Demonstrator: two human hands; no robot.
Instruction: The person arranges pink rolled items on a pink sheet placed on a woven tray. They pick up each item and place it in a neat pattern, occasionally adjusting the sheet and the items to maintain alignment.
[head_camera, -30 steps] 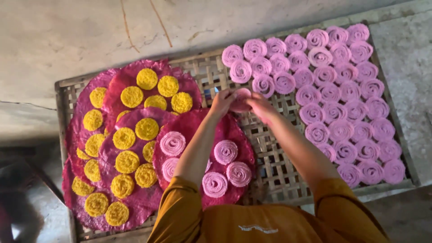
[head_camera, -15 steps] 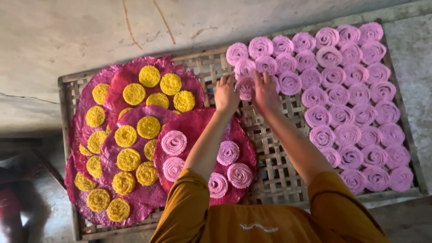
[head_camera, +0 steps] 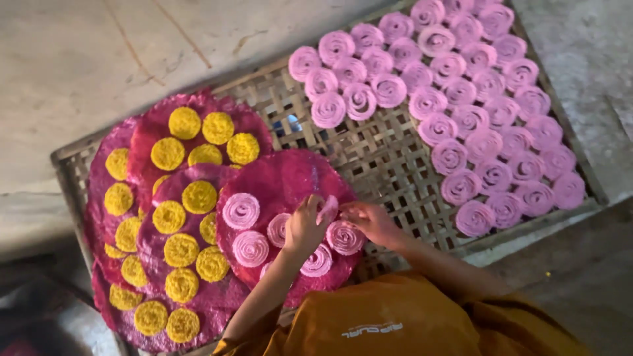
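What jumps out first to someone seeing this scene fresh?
Rows of pale pink spirals fill the right half of a woven bamboo tray. On its left lie dark magenta discs dotted with yellow rounds. At the middle, the left hand and right hand lift a pink spiral over the nearest disc.

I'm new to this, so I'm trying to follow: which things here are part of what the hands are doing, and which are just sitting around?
In use:
- left hand and right hand, holding a pink spiral between them
- dark pink round sheet beneath, already carrying spirals
- rows of pink spirals

Lying about:
- sheets with yellow discs
- woven tray
- concrete floor
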